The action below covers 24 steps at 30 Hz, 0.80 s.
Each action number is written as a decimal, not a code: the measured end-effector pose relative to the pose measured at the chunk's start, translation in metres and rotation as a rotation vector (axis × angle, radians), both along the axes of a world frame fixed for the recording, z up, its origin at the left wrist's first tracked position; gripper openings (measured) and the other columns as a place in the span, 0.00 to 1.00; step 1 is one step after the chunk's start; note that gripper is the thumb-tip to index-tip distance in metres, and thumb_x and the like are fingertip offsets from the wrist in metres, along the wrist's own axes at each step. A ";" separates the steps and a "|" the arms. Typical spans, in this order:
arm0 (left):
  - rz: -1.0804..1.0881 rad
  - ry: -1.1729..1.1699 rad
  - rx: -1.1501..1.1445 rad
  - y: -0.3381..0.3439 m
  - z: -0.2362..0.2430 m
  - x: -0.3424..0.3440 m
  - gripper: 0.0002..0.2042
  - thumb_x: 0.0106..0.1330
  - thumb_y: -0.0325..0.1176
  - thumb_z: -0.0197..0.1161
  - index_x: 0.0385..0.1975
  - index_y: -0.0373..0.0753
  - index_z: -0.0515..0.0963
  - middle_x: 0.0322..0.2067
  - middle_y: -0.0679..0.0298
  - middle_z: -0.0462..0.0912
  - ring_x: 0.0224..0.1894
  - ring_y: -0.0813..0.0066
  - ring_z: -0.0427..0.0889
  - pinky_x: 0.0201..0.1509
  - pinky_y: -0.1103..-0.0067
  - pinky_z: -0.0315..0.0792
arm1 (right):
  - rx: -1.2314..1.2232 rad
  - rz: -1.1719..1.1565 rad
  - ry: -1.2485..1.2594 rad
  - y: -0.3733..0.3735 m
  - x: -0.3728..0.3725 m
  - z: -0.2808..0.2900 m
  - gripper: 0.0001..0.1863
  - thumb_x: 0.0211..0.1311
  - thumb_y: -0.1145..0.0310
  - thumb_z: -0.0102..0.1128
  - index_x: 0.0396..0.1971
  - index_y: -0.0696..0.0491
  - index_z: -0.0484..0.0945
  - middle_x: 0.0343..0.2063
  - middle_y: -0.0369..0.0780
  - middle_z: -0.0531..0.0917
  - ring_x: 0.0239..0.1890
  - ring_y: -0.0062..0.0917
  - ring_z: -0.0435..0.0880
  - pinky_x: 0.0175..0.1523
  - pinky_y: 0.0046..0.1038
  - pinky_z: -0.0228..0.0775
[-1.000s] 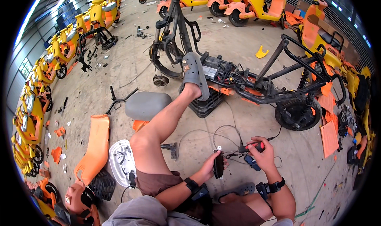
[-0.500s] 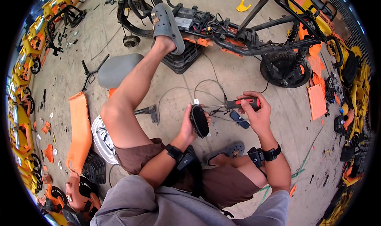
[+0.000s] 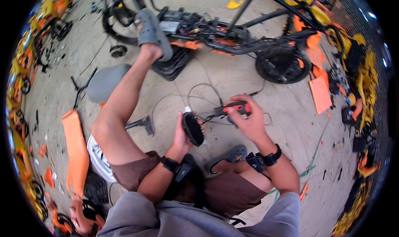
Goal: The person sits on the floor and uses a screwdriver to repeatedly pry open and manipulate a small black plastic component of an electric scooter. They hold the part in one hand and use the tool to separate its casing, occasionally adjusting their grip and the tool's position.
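My left hand (image 3: 178, 138) is closed around a black oval part (image 3: 193, 129) with a dark hollow-looking face and a small white piece at its top edge. What this part is I cannot tell. In my right hand (image 3: 252, 124) is a screwdriver (image 3: 237, 108) with a red and black handle, gripped by the fingers. Its shaft points left toward the oval part; whether the tip touches is too blurred to tell. A thin black cable (image 3: 203, 85) loops over the floor just beyond both hands.
A stripped scooter frame (image 3: 245, 50) rests across a black crate (image 3: 176, 70), my left foot in a grey clog (image 3: 153, 31) against it. A grey seat (image 3: 107, 84) and a long orange panel (image 3: 76, 147) lie left. Several yellow parts (image 3: 365, 79) are heaped right.
The whole view has shifted, so the scene sits further left and slightly higher. My hands keep the oval part and the screwdriver, with the screwdriver still aimed at the part.
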<state>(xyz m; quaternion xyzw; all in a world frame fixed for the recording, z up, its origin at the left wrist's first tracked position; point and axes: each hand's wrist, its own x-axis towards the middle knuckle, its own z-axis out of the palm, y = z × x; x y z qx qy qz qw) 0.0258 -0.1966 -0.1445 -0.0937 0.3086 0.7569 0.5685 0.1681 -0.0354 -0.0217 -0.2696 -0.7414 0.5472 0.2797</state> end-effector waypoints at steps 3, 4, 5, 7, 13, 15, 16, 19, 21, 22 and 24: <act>0.001 -0.050 -0.033 0.003 0.009 0.005 0.30 0.71 0.65 0.41 0.49 0.42 0.72 0.31 0.59 0.80 0.34 0.62 0.80 0.40 0.67 0.77 | -0.037 0.071 -0.006 -0.002 0.003 0.001 0.21 0.56 0.74 0.68 0.50 0.57 0.74 0.38 0.39 0.85 0.38 0.18 0.84 0.46 0.23 0.76; 0.019 -0.040 -0.046 0.005 0.013 0.007 0.30 0.71 0.65 0.41 0.49 0.43 0.72 0.31 0.59 0.79 0.33 0.61 0.79 0.39 0.67 0.77 | -0.011 0.083 -0.020 -0.001 0.004 -0.003 0.23 0.54 0.73 0.67 0.52 0.56 0.73 0.39 0.40 0.85 0.38 0.19 0.84 0.46 0.24 0.76; 0.031 -0.026 -0.064 0.007 0.015 0.007 0.29 0.71 0.65 0.42 0.49 0.43 0.72 0.30 0.59 0.78 0.32 0.61 0.78 0.38 0.67 0.76 | 0.015 0.131 -0.018 0.001 0.005 0.002 0.25 0.56 0.77 0.64 0.55 0.57 0.70 0.44 0.40 0.84 0.41 0.20 0.85 0.47 0.23 0.76; 0.026 0.030 -0.086 0.006 0.013 0.005 0.29 0.72 0.65 0.42 0.48 0.43 0.71 0.29 0.59 0.77 0.31 0.61 0.77 0.36 0.67 0.75 | 0.018 0.125 -0.044 0.003 0.002 0.010 0.26 0.53 0.73 0.66 0.54 0.56 0.71 0.40 0.41 0.85 0.39 0.22 0.86 0.45 0.25 0.76; 0.025 0.096 -0.184 0.008 0.014 0.013 0.28 0.71 0.64 0.44 0.49 0.43 0.70 0.27 0.60 0.75 0.30 0.63 0.74 0.34 0.69 0.71 | 0.115 -0.077 -0.095 0.007 0.003 -0.007 0.19 0.56 0.64 0.69 0.44 0.56 0.75 0.26 0.40 0.83 0.26 0.27 0.84 0.35 0.27 0.74; 0.009 0.098 -0.196 0.009 0.015 0.015 0.28 0.71 0.64 0.45 0.49 0.43 0.70 0.27 0.61 0.74 0.30 0.65 0.73 0.35 0.70 0.71 | 0.214 -0.127 -0.135 0.006 0.006 -0.009 0.19 0.58 0.54 0.64 0.37 0.55 0.77 0.23 0.45 0.82 0.28 0.45 0.83 0.36 0.41 0.74; 0.012 0.070 -0.224 0.009 0.010 0.012 0.28 0.71 0.65 0.45 0.49 0.44 0.71 0.28 0.62 0.74 0.30 0.66 0.73 0.35 0.70 0.71 | 0.259 -0.134 -0.193 0.005 0.004 -0.006 0.19 0.58 0.53 0.63 0.36 0.54 0.77 0.23 0.46 0.82 0.28 0.46 0.83 0.35 0.42 0.74; 0.015 0.079 -0.229 0.005 0.009 0.012 0.27 0.71 0.65 0.45 0.49 0.45 0.71 0.29 0.63 0.74 0.31 0.68 0.73 0.36 0.71 0.71 | 0.315 -0.104 -0.308 0.006 0.007 0.001 0.20 0.61 0.49 0.60 0.33 0.54 0.77 0.22 0.46 0.83 0.27 0.47 0.82 0.35 0.43 0.74; 0.012 0.098 -0.236 0.006 0.011 0.016 0.27 0.70 0.66 0.46 0.46 0.46 0.72 0.28 0.64 0.74 0.31 0.68 0.73 0.36 0.72 0.71 | 0.328 -0.078 -0.321 0.005 0.006 -0.001 0.19 0.60 0.51 0.60 0.33 0.54 0.77 0.22 0.46 0.83 0.27 0.47 0.82 0.35 0.44 0.74; 0.016 0.102 -0.245 0.007 0.013 0.017 0.27 0.68 0.66 0.47 0.43 0.46 0.73 0.28 0.64 0.74 0.31 0.69 0.73 0.36 0.72 0.71 | 0.307 -0.070 -0.264 0.005 0.005 -0.001 0.18 0.59 0.52 0.60 0.34 0.54 0.77 0.23 0.46 0.84 0.28 0.47 0.83 0.36 0.44 0.74; -0.001 0.085 -0.241 0.006 0.011 0.015 0.27 0.70 0.66 0.44 0.46 0.47 0.73 0.29 0.64 0.74 0.31 0.68 0.73 0.36 0.72 0.71 | 0.298 -0.083 -0.302 0.002 0.008 0.001 0.17 0.58 0.53 0.60 0.34 0.53 0.78 0.24 0.46 0.84 0.28 0.47 0.83 0.36 0.43 0.74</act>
